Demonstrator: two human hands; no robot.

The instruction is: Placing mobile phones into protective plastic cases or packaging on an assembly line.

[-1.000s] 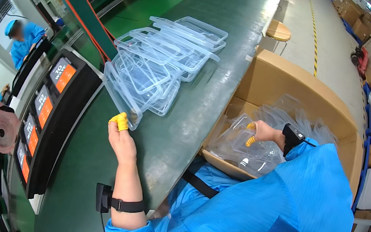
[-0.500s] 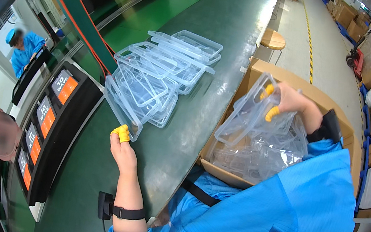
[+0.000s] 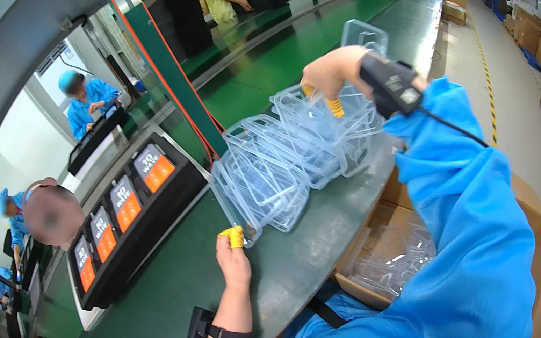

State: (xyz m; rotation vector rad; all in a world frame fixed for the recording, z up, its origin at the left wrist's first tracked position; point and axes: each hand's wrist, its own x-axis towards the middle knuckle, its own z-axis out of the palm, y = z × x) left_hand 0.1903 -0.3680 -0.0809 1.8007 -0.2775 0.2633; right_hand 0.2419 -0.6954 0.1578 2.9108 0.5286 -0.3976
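The fingers [image 3: 334, 105] of the right hand [image 3: 332, 72], tipped with yellow finger cots, are curled and pinching a bunch of clear plastic trays [image 3: 357, 91], held up just above the far end of the pile on the bench [image 3: 299, 258]; how many trays are in that bunch I cannot tell, since they are see-through and overlap. The left hand [image 3: 233, 256] rests on the green bench surface with its fingers [image 3: 233, 236] pressed together, also in yellow cots, pinching the near corner of the nearest tray in the pile [image 3: 268, 183]. That pile of clear trays spreads in overlapping layers from the left hand toward the right hand; at least four rims can be made out, the rest blur together. Each wrist carries one black strap, two in all. To the right, below the bench edge, stands one open cardboard box [image 3: 405, 254] holding more clear plastic. To the left sits one black panel [image 3: 128, 217] with four orange displays.
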